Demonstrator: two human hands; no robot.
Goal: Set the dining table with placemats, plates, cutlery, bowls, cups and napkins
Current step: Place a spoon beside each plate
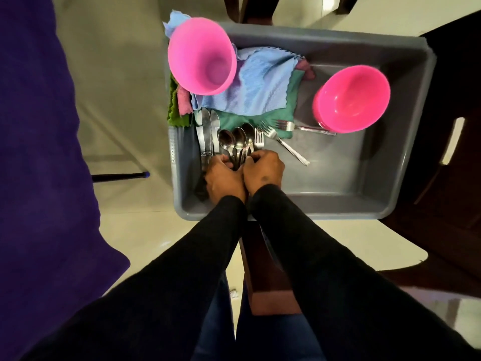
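Note:
A grey plastic tub (338, 201) holds the tableware. Inside it my left hand (223, 178) and my right hand (263, 170) sit side by side, fingers curled round the handles of a bundle of cutlery: knives (208, 134), spoons (238, 139) and a fork (259, 139). Two more forks (283, 144) lie loose on the tub floor to the right. A pink cup (201, 56) stands at the tub's far left on folded cloth napkins (263, 82), blue over green and pink. A stack of pink bowls (351, 99) sits at the far right.
The tub rests on a dark wooden seat (270, 277), above a pale tiled floor (125, 74). A purple cloth (39, 152) fills the left side. Dark wooden furniture (458, 152) stands to the right, and chair legs (234, 9) show beyond the tub.

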